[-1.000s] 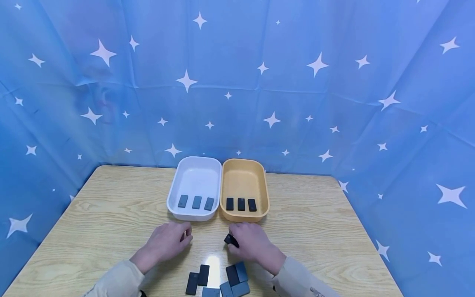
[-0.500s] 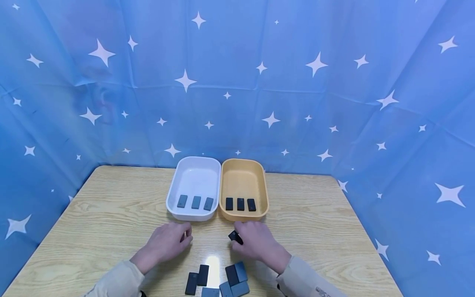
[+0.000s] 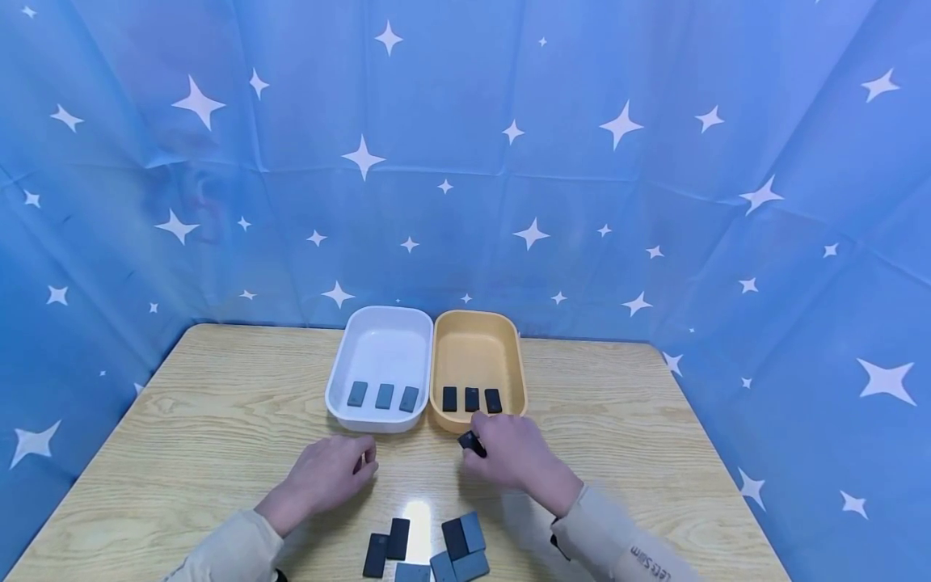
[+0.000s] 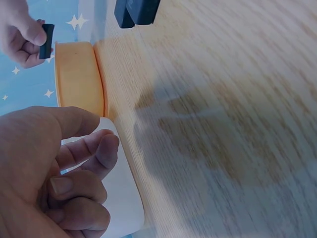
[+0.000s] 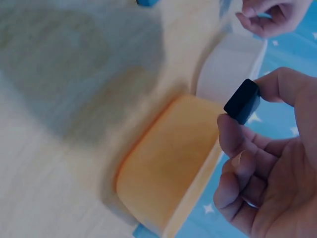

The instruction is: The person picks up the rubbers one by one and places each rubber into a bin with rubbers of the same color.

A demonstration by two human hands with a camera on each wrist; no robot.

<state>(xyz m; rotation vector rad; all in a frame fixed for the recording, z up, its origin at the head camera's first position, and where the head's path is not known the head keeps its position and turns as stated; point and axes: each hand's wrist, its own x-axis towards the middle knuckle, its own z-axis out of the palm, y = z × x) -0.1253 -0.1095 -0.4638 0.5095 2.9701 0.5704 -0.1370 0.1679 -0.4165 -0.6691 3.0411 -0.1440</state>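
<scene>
My right hand [image 3: 512, 457] pinches a small black rectangular block [image 5: 242, 101] between thumb and forefinger, raised just in front of the yellow tray [image 3: 476, 323]. That tray has 3 black blocks [image 3: 471, 399] in a row near its front wall. Left of it and touching it stands a white tray [image 3: 389, 323] with 3 grey-blue blocks [image 3: 385, 396] lined up. My left hand [image 3: 323, 477], fingers loosely curled with nothing in them, hovers over the table in front of the white tray.
Loose black blocks [image 3: 376, 555] and grey-blue blocks [image 3: 471, 566] lie at the table's near edge, between the forearms; some touch each other. Both trays sit toward the back of the wooden table [image 3: 618, 420]. A blue starred curtain [image 3: 465, 162] hangs behind.
My right hand has moved forward and slightly right with the black block, up to the yellow tray's front. The left hand has stayed where it was.
</scene>
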